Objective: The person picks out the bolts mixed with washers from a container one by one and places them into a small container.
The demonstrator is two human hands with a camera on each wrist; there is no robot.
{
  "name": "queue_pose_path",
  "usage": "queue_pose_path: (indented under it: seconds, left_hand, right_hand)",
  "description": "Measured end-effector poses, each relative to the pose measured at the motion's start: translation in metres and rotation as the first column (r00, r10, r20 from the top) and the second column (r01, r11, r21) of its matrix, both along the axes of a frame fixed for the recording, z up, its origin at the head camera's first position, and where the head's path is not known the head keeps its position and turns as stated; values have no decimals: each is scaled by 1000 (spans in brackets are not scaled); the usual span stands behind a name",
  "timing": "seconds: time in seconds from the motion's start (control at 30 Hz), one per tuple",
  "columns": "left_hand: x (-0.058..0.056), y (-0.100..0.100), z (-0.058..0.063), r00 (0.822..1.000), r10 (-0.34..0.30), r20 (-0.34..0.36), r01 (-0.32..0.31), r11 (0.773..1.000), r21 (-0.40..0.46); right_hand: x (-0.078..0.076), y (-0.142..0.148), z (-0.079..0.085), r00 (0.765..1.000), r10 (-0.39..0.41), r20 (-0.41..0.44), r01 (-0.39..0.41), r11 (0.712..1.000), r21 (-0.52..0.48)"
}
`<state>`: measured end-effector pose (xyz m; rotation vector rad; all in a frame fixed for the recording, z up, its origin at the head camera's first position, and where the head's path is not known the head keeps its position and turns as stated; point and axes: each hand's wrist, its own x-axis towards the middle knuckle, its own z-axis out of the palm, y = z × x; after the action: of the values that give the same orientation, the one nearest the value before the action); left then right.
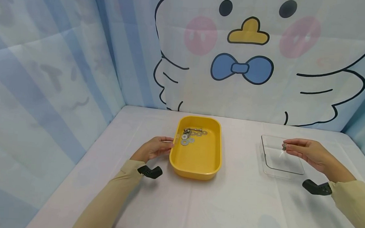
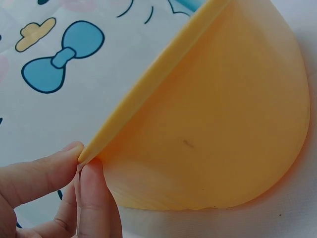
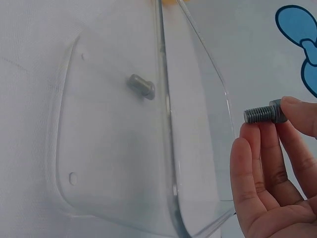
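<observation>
Pinching a short bolt (image 3: 264, 114), right hand (image 1: 316, 157), dull grey, ridged thread

We see a broad lane across the worktop (image 1: 240, 189) between the yellow tray (image 1: 200, 159) and the clear box (image 1: 286, 171). The left hand (image 1: 152, 149) blocks the tray's left rim; the right hand (image 1: 313, 155) hangs over the box's right side, in our way. A printed curtain (image 1: 248, 100) bounds us at the back.

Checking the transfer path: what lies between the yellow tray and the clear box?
Nothing but bare tablecloth between tray and box; the head view shows it.
</observation>
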<state>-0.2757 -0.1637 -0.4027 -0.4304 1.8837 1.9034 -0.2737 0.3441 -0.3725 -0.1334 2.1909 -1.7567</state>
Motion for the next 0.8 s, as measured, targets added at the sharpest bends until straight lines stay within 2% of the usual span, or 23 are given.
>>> queue_pose_path:
  seconds: [0.17, 0.4, 0.63, 0.8]
  left_hand:
    - [0, 0, 0, 1000, -3, -5, 3, 1000, 2]
    - [2, -3, 0, 997, -57, -58, 59, 998, 31]
    - [3, -2, 1, 997, -48, -54, 50, 998, 30]
    - [4, -2, 1, 997, -55, -62, 57, 998, 31]
  right_hand:
    - [0, 2, 0, 1000, 0, -8, 0, 1000, 1]
    - [-1, 2, 1, 1000, -5, -6, 5, 1000, 11]
    - [-1, 1, 4, 1000, -12, 4, 12, 1000, -27]
    - [-3, -1, 6, 1000, -9, -8, 9, 1000, -10]
